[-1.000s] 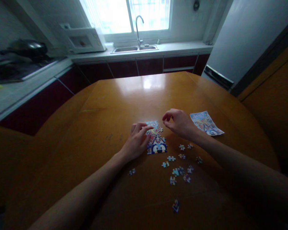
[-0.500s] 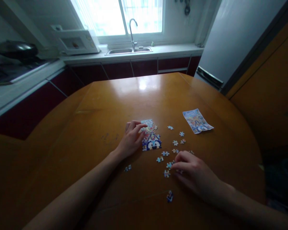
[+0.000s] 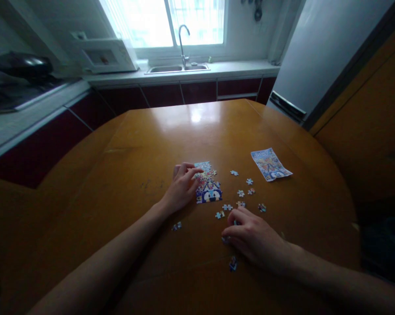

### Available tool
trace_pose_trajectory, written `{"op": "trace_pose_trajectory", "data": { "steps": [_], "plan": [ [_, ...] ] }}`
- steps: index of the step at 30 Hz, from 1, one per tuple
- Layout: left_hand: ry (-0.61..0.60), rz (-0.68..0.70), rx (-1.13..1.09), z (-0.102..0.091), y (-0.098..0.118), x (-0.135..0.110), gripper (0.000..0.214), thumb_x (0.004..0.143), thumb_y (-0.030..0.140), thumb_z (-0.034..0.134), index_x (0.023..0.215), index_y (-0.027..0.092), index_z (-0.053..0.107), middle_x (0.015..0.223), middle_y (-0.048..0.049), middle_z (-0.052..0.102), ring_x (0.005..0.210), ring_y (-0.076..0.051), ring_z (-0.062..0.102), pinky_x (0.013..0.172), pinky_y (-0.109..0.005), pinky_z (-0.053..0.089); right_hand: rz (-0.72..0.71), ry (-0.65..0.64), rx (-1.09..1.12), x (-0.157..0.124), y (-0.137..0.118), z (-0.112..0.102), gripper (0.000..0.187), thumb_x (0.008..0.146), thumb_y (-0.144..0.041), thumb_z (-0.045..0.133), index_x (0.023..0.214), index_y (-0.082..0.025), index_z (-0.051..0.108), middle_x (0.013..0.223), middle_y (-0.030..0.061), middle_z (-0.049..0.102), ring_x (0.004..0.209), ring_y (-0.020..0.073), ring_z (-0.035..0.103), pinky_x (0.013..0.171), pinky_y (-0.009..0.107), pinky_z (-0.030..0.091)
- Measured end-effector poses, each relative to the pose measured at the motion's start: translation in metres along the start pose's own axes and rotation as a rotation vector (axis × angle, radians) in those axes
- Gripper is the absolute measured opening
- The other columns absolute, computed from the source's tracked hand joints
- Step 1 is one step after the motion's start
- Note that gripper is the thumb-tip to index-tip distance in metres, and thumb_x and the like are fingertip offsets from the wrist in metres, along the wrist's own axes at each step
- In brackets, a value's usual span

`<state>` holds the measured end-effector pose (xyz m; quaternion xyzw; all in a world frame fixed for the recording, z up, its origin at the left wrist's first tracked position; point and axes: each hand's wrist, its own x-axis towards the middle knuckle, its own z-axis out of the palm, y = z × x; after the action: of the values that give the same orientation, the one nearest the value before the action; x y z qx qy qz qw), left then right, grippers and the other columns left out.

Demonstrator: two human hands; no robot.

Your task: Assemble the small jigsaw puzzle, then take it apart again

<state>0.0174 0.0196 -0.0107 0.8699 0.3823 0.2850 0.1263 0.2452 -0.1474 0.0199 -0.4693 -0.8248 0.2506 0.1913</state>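
Observation:
A partly joined jigsaw puzzle (image 3: 211, 195), with a blue cartoon dog's face along its near edge, lies flat on the wooden table. At its left side rests my left hand (image 3: 183, 187), index finger stretched over the picture and the other fingers loosely bent, holding nothing. My right hand (image 3: 254, 234) is low over the loose pieces, its thumb and fingers closed at a small puzzle piece (image 3: 225, 239) that they mostly cover. Another piece (image 3: 236, 222) peeks out through the bent fingers. Below the hand lies a dark blue piece (image 3: 233, 263).
Several loose pieces lie right of the puzzle, among them a light blue piece (image 3: 234, 173) and a mixed-colour piece (image 3: 262, 208). One piece (image 3: 176, 226) sits below my left hand. A creased picture sheet (image 3: 271, 165) is farther right. Beyond the table (image 3: 171, 144) stands a counter with a sink (image 3: 166, 69).
My right hand has shifted left, covering pieces that showed before and uncovering one at the right. My left hand stays by the puzzle.

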Motion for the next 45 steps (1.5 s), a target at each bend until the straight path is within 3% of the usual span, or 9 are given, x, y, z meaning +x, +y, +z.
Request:
{"op": "trace_pose_trajectory", "data": {
  "steps": [4,10,16,22,29,34,39,45],
  "plan": [
    [0.006,0.0,0.002,0.001,0.0,0.0,0.023,0.097,0.021,0.055,0.117,0.023,0.064,0.116,-0.007,0.052,0.113,-0.025,0.044,0.104,-0.045,0.04,0.021,0.053,0.016,0.0,-0.001,-0.007,0.021,0.092,-0.008,0.054,0.098,-0.021,0.07,0.101,0.0062,0.062,0.096,0.0201,0.053,0.082,0.033,0.047],
    [0.007,-0.002,0.004,0.0,0.001,0.001,0.021,0.098,0.022,0.054,0.116,0.023,0.064,0.116,-0.0071,0.051,0.114,-0.025,0.044,0.104,-0.046,0.041,0.128,0.037,-0.076,-0.004,-0.007,-0.001,0.009,0.088,-0.021,0.067,0.08,-0.018,0.065,0.094,0.006,0.062,0.092,0.0213,0.053,0.078,0.035,0.048],
    [0.009,0.009,0.001,0.001,0.0,0.0,0.021,0.098,0.023,0.054,0.117,0.024,0.064,0.116,-0.0071,0.052,0.114,-0.025,0.044,0.104,-0.046,0.041,0.132,0.024,-0.076,-0.004,-0.009,0.003,0.01,0.089,-0.013,0.061,0.081,-0.018,0.065,0.092,0.0051,0.062,0.09,0.0195,0.054,0.078,0.033,0.048],
    [0.006,0.003,-0.012,0.001,0.001,0.0,0.021,0.098,0.024,0.053,0.117,0.025,0.064,0.115,-0.0072,0.052,0.114,-0.025,0.044,0.104,-0.047,0.041,0.144,0.02,-0.055,-0.001,-0.011,0.002,0.007,0.088,-0.019,0.066,0.081,-0.018,0.066,0.093,0.0069,0.062,0.092,0.0216,0.055,0.081,0.036,0.05],
    [-0.008,0.0,-0.01,-0.001,0.003,0.0,0.021,0.099,0.025,0.053,0.116,0.024,0.065,0.115,-0.0071,0.053,0.114,-0.025,0.044,0.105,-0.046,0.04,0.065,0.049,-0.043,0.007,-0.006,-0.003,0.008,0.089,-0.014,0.063,0.083,-0.018,0.067,0.092,0.0067,0.063,0.091,0.0207,0.054,0.081,0.034,0.049],
    [-0.029,0.059,-0.021,-0.003,0.006,-0.001,0.021,0.099,0.025,0.054,0.116,0.025,0.066,0.115,-0.0071,0.054,0.111,-0.024,0.045,0.102,-0.044,0.043,-0.026,0.114,-0.046,0.033,0.011,-0.031,0.004,0.09,-0.018,0.065,0.088,-0.018,0.069,0.094,0.0062,0.064,0.092,0.0201,0.055,0.079,0.034,0.048],
    [-0.064,0.131,-0.008,-0.006,0.009,-0.002,0.021,0.097,0.024,0.056,0.114,0.027,0.068,0.117,-0.0074,0.054,0.109,-0.024,0.046,0.098,-0.044,0.046,-0.063,0.229,-0.081,0.08,0.049,-0.058,0.002,0.088,-0.021,0.068,0.087,-0.021,0.07,0.092,0.0054,0.064,0.094,0.021,0.057,0.084,0.036,0.047],
    [-0.079,0.139,0.03,-0.006,0.009,-0.003,0.021,0.096,0.022,0.058,0.113,0.028,0.068,0.119,-0.0076,0.055,0.114,-0.026,0.045,0.101,-0.048,0.046,-0.067,0.225,-0.077,0.116,0.079,-0.055,0.003,0.086,-0.019,0.069,0.085,-0.02,0.07,0.089,0.0055,0.064,0.09,0.0205,0.058,0.082,0.035,0.047]
  ]
}}
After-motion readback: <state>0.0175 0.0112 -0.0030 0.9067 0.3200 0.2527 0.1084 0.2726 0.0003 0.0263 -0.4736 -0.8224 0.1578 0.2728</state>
